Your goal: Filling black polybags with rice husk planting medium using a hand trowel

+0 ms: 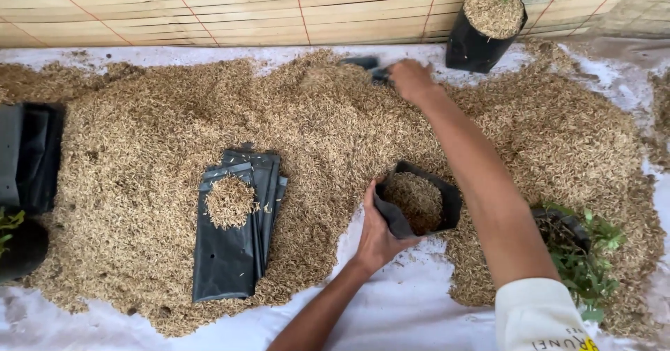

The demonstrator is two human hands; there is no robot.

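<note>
Golden-brown rice husk (335, 148) lies in a broad heap over a white sheet (398, 309), and everything in the head view is placed against that heap. At its near edge stands a small black grow bag (417, 201), open at the top and partly filled with husk; the left hand (377, 236) has its grip closed on the bag's near-left rim, thumb over the edge, holding the mouth open. The right hand (412, 80) reaches to the far side of the heap, its grip closed around a dark scoop (366, 65) that is half buried in the husk. On the heap to the left of the held bag lies a stack of flat empty black bags (237, 232) with a small mound of husk on top. Beyond the heap's far right corner stands a filled black bag with a seedling (485, 26), against a bamboo mat wall (209, 9). At the heap's near right edge, just behind the right forearm, sits a green leafy plant in a black bag (579, 253). At the heap's left edge lie more black bags (28, 155), partly out of frame
</note>
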